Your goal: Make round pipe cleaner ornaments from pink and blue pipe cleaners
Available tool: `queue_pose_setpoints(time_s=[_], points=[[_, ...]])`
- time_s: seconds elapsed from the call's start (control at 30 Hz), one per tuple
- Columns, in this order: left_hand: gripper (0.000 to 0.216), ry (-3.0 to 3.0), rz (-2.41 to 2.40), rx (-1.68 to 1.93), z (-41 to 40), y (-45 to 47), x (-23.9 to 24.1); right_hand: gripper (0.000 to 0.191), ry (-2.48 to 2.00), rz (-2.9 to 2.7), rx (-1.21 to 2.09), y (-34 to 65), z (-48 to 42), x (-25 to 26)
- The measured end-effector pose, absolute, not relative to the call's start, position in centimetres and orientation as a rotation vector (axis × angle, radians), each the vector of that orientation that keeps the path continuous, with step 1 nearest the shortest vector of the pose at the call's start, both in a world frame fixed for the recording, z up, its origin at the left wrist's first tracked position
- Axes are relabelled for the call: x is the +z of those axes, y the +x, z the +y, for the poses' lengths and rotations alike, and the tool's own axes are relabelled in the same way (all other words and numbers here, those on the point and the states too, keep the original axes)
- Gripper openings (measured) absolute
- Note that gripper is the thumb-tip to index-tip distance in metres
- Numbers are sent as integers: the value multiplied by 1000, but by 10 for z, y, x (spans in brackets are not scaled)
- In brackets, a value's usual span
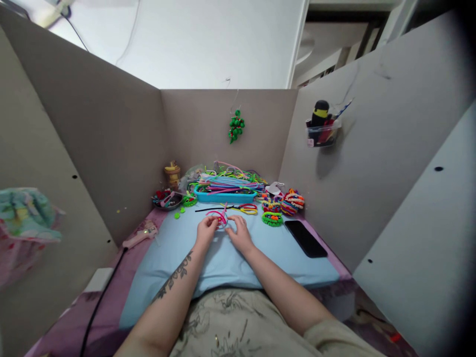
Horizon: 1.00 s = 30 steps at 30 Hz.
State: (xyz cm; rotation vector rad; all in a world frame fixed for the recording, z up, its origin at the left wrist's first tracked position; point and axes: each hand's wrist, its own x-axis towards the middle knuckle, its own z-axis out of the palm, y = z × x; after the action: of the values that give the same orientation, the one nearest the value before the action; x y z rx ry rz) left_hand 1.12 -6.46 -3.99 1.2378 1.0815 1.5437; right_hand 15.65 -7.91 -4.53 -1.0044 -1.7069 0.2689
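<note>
Over the light blue cloth, both hands meet at a small bundle of curled pipe cleaners (223, 216) in pink and pale blue. My left hand (207, 230) pinches the bundle from the left, its fingertips closed on it. From the right, my right hand (240, 233) holds the bundle's edge between curved fingers and thumb. Just beyond the hands lie scissors (248, 209) with red and yellow handles, beside a black pipe cleaner (208, 209). How the strands are joined is too small to make out.
A blue tray (223, 197) heaped with pipe cleaners stands at the back. Finished colourful woven pieces (272, 218) and a black phone (305, 239) lie to the right. On the left are a pink glue gun (141, 235) with a cord and a dark bowl (171, 204). Grey panels enclose three sides.
</note>
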Motion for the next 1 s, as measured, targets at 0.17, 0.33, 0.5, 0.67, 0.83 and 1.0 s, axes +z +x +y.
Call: queue_pose_setpoints(time_s=[0.17,0.33,0.5,0.67,0.83,1.0], points=[[30,1224,997,1473,-70,12,-38,25,-1079,-1686,238,157,-74,-48],[28,1285,1017,1439,-75,15,-34,11,-1059,-1654,212,157,-76,-46],[25,1303,1033,1449,-76,16,-33,12,-1030,-1683,185,156,-77,-46],[21,1399,1029,1426,-76,17,-32,4,-1023,-1625,223,155,-79,-43],[15,1539,952,1429,-76,20,-34,8,-1018,-1492,394,157,-74,-46],[22,1648,938,1416,-78,21,-36,16,-1039,-1405,574,161,-67,-51]])
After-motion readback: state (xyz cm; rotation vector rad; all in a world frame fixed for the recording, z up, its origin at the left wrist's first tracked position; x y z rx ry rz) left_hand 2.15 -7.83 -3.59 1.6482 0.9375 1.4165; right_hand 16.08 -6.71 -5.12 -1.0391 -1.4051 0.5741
